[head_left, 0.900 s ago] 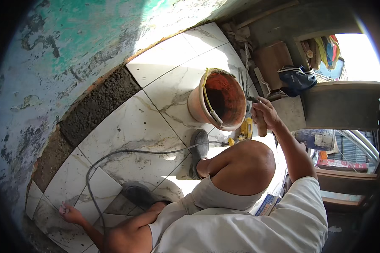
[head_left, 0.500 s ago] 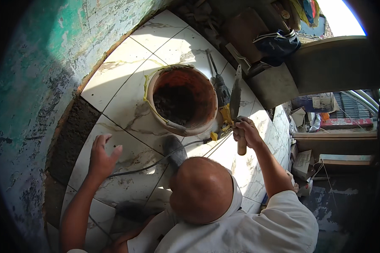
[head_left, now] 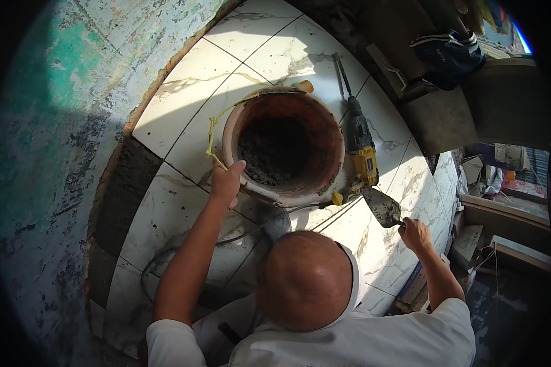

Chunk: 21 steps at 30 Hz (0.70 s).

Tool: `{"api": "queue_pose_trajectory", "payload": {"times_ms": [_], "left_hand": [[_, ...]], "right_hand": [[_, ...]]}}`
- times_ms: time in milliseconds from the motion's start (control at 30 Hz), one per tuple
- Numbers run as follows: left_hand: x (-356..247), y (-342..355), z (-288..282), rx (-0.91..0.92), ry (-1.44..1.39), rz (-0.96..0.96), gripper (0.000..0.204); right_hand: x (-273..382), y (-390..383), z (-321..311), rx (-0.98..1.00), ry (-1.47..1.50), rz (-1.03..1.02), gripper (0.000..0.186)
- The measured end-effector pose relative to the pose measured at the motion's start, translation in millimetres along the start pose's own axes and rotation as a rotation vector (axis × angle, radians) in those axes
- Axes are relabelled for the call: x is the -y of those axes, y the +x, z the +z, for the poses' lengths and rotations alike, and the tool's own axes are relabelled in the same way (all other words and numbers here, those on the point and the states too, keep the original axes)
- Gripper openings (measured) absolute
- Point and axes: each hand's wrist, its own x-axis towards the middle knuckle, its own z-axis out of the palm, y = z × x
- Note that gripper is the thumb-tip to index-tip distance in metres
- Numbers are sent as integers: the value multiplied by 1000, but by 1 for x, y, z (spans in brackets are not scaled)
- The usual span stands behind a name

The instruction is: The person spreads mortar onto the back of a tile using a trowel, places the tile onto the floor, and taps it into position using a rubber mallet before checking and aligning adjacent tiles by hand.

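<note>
A round reddish-brown bucket (head_left: 337, 153) stands on the marble-patterned tiles, with dark grey mortar (head_left: 275, 150) inside. My left hand (head_left: 226, 183) is closed on its near-left rim, where a yellow cord (head_left: 212, 137) hangs along the outside. To the right of the bucket, my right hand (head_left: 415, 235) grips a trowel by its handle. The trowel's blade (head_left: 382, 207) is low over the tiles, pointing up and left, and its face looks speckled grey. A yellow and black power drill (head_left: 365, 156) with a long bit lies between the bucket and the trowel.
A peeling green and white wall (head_left: 73, 153) runs along the left, with a dark untiled strip (head_left: 125, 183) at its foot. A black cable (head_left: 245, 235) crosses the tiles near me. At right lie a dark bag (head_left: 450, 58), boards and a cardboard box (head_left: 467, 244).
My left hand has moved from open air onto the bucket's rim. The trowel, held upright before, has been lowered to the right, near the tiles. The whole view has shifted.
</note>
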Motion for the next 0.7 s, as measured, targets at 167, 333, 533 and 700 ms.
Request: {"api": "queue_pose_trajectory", "payload": {"times_ms": [167,333,533,700], "left_hand": [[10,3,20,64,81,64,35],[19,-21,42,27,276,23,60],[13,-64,-40,218,297,146,78],[24,-153,-228,-140,508,85,29]], "right_hand": [[6,35,-19,-484,520,-4,21],[117,116,-121,-477,888,-325,19],[305,139,-220,-332,700,-1106,29],[455,98,-207,-125,302,-1556,16]]}}
